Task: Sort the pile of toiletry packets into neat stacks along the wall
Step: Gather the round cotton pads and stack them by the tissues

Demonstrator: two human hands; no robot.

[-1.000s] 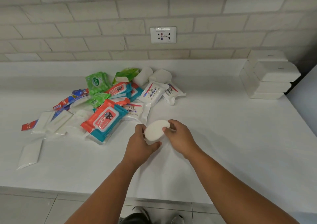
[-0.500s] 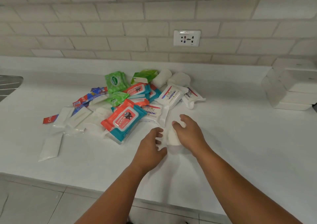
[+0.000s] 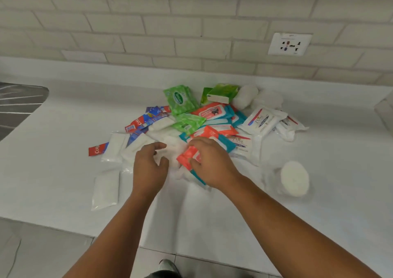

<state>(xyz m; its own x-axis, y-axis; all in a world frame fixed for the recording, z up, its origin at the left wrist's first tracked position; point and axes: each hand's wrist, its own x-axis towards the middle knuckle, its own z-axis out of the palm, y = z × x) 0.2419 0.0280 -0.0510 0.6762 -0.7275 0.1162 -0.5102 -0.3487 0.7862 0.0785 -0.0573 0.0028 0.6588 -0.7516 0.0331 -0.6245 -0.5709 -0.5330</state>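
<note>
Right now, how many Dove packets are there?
3. The near Dove packet lies right of the right hand, the middle Dove packet behind it, the end Dove packet at the pile's right edge. More may be hidden.

Counter [image 3: 53, 160]: white, along a pale brick wall [image 3: 148, 22].
Pile [image 3: 214, 118]: mixed packets at mid-counter, near the wall.
Right hand [image 3: 210, 165]: at the pile's near edge, fingers over and thumb against an orange pack [image 3: 188, 157].
Left hand [image 3: 148, 167]: just left of it, fingers loosely curled above white packets [image 3: 136, 145], holding nothing.
Round pack [image 3: 294, 177]: white, lying alone to the right, apart from the pile.
Green packs [image 3: 180, 100]: far side of the pile.
Dove packs [image 3: 262, 119]: right side.
Red-blue sachets [image 3: 146, 120]: left side.
Socket [image 3: 289, 43]: on the wall, far right.
Drainboard [image 3: 19, 105]: far left edge.
</note>
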